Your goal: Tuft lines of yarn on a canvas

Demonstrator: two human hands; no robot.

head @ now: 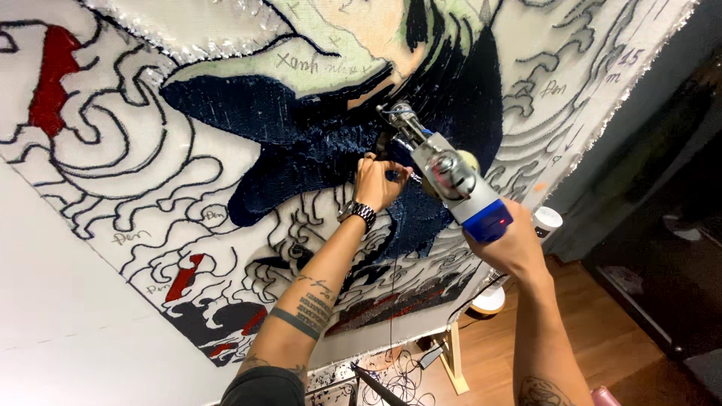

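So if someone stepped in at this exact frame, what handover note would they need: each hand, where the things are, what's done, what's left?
Left hand: fingers pinched at the front of the tufting gun, against the stretched cloth; a wristwatch sits on that wrist.
Right hand: gripping the gun's blue rear handle, tip aimed at the cloth.
Done: a large dark blue patch, plus some red and black areas.
Left: many outlined shapes remain unfilled white, several with handwritten marks.
A cord hangs toward the wooden floor.
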